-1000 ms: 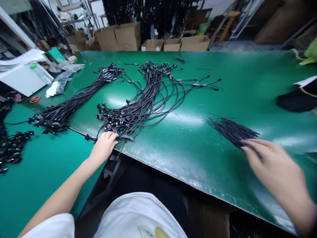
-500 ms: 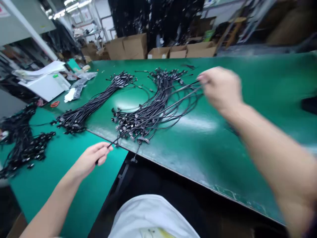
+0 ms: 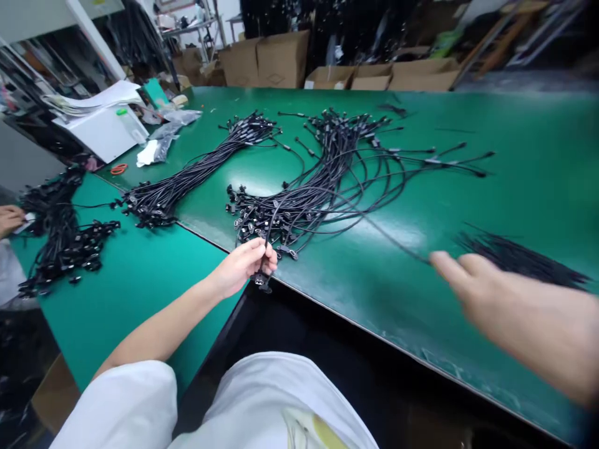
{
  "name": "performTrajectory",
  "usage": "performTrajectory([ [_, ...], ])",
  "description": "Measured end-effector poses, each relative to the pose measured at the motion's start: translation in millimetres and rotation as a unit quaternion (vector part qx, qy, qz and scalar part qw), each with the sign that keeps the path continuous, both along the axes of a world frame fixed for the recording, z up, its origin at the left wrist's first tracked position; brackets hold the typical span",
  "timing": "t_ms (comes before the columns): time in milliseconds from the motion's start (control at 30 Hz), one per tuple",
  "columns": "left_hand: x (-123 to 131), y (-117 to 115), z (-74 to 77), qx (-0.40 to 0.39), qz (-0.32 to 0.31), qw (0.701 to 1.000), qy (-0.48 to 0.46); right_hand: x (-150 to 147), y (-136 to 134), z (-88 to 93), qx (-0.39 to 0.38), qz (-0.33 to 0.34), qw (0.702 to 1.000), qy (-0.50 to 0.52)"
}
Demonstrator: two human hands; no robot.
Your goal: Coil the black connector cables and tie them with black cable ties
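My left hand (image 3: 248,265) is closed around a black cable near its connector end, at the front edge of the green table (image 3: 515,199). That cable (image 3: 388,236) runs rightward to my right hand (image 3: 463,280), which is blurred and closed on its far part. Behind my left hand lies a loose pile of black cables (image 3: 322,181), several of them curving out to the right. A second, straighter cable bundle (image 3: 201,168) rests to its left. Thin black strips (image 3: 519,255) lie in a heap just beyond my right hand.
At the far left, another person's hand (image 3: 10,219) is beside a third cable pile (image 3: 60,237). Orange scissors (image 3: 118,169), a white box (image 3: 103,134) and plastic bags (image 3: 161,140) sit at the back left. Cardboard boxes (image 3: 281,59) stand behind the table.
My right hand has come down and nearer, uncovering the thin strips. My left hand has moved right to the pile's front edge. The view has shifted, showing another person's hand more fully.
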State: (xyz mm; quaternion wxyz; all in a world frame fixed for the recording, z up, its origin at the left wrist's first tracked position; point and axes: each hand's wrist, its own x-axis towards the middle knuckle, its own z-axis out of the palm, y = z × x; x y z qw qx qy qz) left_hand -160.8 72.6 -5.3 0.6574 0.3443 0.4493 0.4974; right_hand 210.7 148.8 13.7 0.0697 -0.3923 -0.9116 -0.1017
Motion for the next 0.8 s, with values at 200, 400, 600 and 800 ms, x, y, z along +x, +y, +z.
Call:
performTrajectory([
  [200,48,-5,-3.4,0.139,-0.026,0.964,0.226,-57,-65,10.5,-0.081,0.133,0.986,-0.064],
  [400,74,-23,-2.9,0.121,-0.199,0.935,0.266,-75,-40,31.4,-0.086,0.099,0.991,0.033],
  [600,55,-27,16.0,-0.026,-0.356,0.934,-0.010,-22,1,17.1,-0.152,0.086,0.978,0.117],
  [800,28,-6,35.3,0.010,0.009,0.961,-0.276,9,-20,-24.2,-0.093,0.032,0.969,0.226],
])
